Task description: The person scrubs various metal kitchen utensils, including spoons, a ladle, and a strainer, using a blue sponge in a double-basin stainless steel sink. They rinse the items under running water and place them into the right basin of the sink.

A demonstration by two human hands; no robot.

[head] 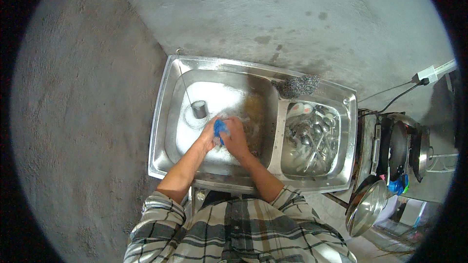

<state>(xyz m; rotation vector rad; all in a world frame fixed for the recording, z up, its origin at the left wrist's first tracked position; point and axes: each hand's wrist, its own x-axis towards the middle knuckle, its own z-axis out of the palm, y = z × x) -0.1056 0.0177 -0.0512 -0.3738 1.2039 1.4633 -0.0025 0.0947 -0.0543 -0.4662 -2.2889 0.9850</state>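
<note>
My left hand and my right hand meet over the large stainless steel sink basin, gripping a crumpled blue scrubbing cloth or pad between them. Some whitish, see-through material shows beside the blue piece; I cannot tell if it is foam or another object. Just beyond my left hand, a metal dipper sits in the basin, its long thin handle leaning up to a hooked end over the back left rim. Foamy or pale water covers much of the basin floor.
The smaller basin on the right holds water and a pile of spoons and other utensils. A dark wire-like scouring mat lies on the back ledge. Pans and a glass lid stand right of the sink, near a plugged-in cable.
</note>
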